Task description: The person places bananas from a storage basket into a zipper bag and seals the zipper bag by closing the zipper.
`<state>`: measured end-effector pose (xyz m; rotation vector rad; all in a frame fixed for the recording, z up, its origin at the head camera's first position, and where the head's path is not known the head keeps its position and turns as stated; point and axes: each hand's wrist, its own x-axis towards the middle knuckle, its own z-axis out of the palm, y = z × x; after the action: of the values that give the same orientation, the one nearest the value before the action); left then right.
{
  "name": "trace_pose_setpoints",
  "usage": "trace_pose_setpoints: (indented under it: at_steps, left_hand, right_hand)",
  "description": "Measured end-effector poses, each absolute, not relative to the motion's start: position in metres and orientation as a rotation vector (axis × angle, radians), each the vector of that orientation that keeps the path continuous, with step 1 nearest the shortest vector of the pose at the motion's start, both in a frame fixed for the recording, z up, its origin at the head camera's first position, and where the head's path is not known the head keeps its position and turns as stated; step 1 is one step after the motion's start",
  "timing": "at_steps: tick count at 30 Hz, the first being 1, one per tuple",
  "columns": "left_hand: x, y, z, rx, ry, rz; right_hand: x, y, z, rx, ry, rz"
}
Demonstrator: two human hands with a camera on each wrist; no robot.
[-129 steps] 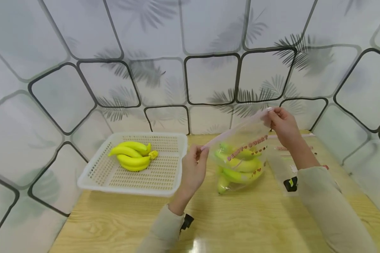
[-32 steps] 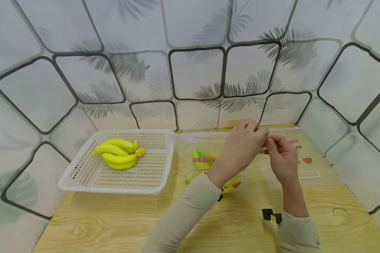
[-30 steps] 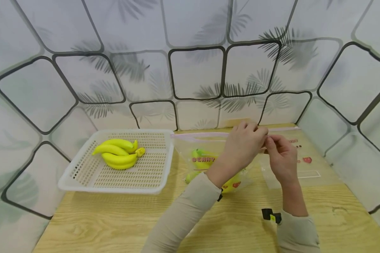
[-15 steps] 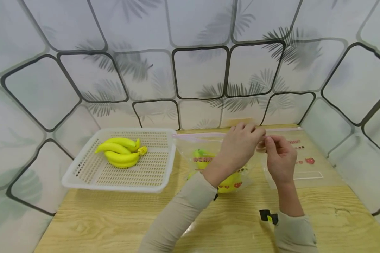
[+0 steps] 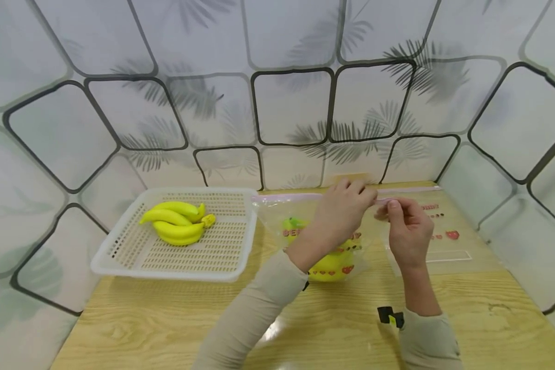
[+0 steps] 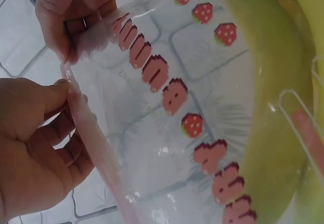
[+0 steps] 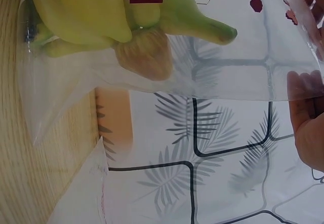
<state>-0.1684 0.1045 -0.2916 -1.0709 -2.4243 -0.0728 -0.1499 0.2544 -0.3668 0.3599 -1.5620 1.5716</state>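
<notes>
A clear zip bag (image 5: pixel 270 213) with a pink zip strip and printed lettering holds bananas (image 5: pixel 330 268). It stands on the table with its strip at the top. My left hand (image 5: pixel 344 208) pinches the strip right of its middle; in the left wrist view its thumb (image 6: pixel 55 93) presses the strip from one side, fingers behind. My right hand (image 5: pixel 409 234) pinches the strip's right end between thumb and fingers. A short length of pink strip shows between the hands. My left hand and forearm cover part of the bag in the head view.
A white plastic basket (image 5: pixel 141 267) with a bunch of bananas (image 5: pixel 178 223) stands to the left on the wooden table (image 5: pixel 166 318). Another zip bag (image 5: pixel 462 246) lies flat at the right. A patterned wall covering (image 5: pixel 291 108) rises behind.
Earlier my hands held the bag up by its two top ends. Then the left hand crossed to the right end, and lately it has slid leftward along the strip; the right hand stays nearly still.
</notes>
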Motion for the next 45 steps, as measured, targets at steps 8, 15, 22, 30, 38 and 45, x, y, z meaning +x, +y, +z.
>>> trace_pose_setpoints:
  at_steps: [8,15,22,30,38,45]
  left_hand:
    - [-0.170,0.096,-0.292,-1.124,-2.447,-0.123]
    - [-0.171,0.089,-0.293,-1.143,-2.440,-0.166]
    - [-0.173,0.082,-0.293,-1.151,-2.441,-0.228]
    - [-0.174,0.074,-0.292,-1.163,-2.479,-0.259]
    - [-0.177,0.065,-0.292,-1.192,-2.469,-0.333]
    - [-0.179,0.057,-0.293,-1.182,-2.473,-0.362]
  right_hand:
    - [-0.148,0.253,-0.366,0.333,-1.588,1.546]
    - [-0.149,0.253,-0.367,0.365,-1.534,1.612]
    - [-0.152,0.254,-0.371,0.385,-1.498,1.650]
    - [-0.152,0.254,-0.370,0.395,-1.486,1.660]
    - [-0.154,0.254,-0.371,0.421,-1.486,1.644]
    - [-0.155,0.256,-0.374,0.379,-1.495,1.635]
